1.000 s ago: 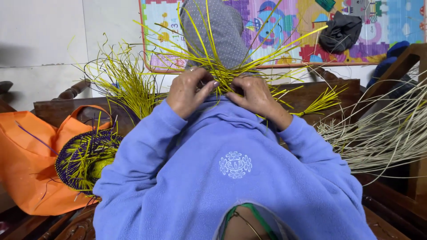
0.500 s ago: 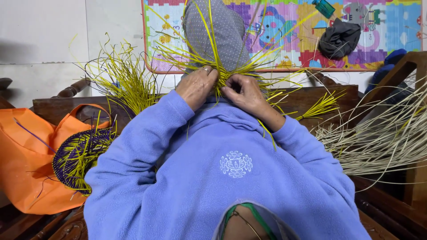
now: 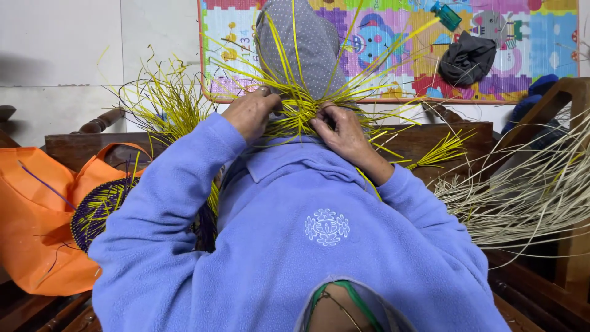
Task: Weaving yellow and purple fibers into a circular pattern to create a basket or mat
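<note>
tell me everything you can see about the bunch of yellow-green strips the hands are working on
The yellow-green strips are thin, flat and stiff-looking, like dyed straw or reed. They cross at a dense knot between the two hands and fan outward in all directions, some long ones rising over the grey dotted cloth behind. The left hand and right hand pinch the knot from either side, fingers curled in among the strips. The bunch sits just above the blue fleece collar, held up against the wooden bench back.

Home craft corner, wooden bench (image 3: 430, 138), children's foam mat (image 3: 393, 43), straw bundles (image 3: 522, 197)
</note>
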